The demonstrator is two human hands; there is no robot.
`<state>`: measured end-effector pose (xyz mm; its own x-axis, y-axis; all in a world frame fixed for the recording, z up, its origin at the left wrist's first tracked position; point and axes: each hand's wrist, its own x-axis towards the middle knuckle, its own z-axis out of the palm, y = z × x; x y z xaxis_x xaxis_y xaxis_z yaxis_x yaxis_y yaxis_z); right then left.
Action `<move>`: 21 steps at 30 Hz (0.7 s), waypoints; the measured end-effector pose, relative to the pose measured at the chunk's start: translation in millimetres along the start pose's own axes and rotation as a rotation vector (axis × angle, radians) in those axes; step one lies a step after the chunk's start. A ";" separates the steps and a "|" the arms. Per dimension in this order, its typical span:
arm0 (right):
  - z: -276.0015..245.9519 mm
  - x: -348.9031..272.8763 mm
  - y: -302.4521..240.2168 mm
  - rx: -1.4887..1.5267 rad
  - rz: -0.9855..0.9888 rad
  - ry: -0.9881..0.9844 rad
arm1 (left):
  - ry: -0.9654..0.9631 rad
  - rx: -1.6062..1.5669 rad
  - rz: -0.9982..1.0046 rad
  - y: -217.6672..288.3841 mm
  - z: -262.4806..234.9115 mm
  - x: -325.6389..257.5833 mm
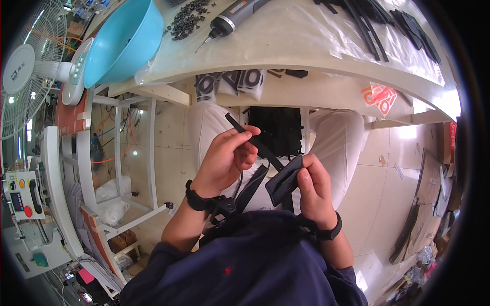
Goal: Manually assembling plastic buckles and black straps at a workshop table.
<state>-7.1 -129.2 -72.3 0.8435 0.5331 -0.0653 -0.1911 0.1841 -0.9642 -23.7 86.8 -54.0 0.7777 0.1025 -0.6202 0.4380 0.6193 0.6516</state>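
Over my lap, my left hand (pixel 227 155) pinches a narrow black strip (pixel 266 152) between thumb and fingertips. The strip slants down to the right, its far end pointing up and left past my fingers. Its lower end meets a dark, flat rectangular piece (pixel 281 185) that looks folded or layered. That piece is gripped along its right edge by my right hand (pixel 315 189), thumb on top. Whether the strip is joined to the piece or only lies against it, I cannot tell. A dark strap (pixel 251 187) hangs just below, between my wrists.
On the worktable (pixel 291 43) ahead are an electric screwdriver (pixel 232 19), a pile of small dark fasteners (pixel 188 19), a blue basin (pixel 122 46) and black strips (pixel 365 28). Packaged pieces (pixel 250 81) lie on the shelf beneath. A fan (pixel 25 69) stands left; flattened cardboard (pixel 421 214) right.
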 end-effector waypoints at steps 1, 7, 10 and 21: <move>-0.3 -0.1 0.2 0.002 0.000 -0.005 | 0.011 0.001 -0.011 0.0 0.4 -0.1; 1.6 0.8 -1.6 0.011 0.005 -0.007 | 0.010 0.004 -0.015 -1.2 0.0 -0.6; 1.3 0.6 -0.9 0.002 -0.001 -0.005 | -0.005 0.003 -0.003 -0.7 0.1 -0.4; -1.2 0.1 2.7 -0.003 -0.006 -0.008 | 0.025 0.022 0.007 0.3 1.3 -2.3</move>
<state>-7.0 -129.6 -75.3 0.8404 0.5390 -0.0574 -0.1842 0.1845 -0.9654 -24.8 85.7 -51.8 0.7697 0.1262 -0.6257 0.4425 0.6009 0.6656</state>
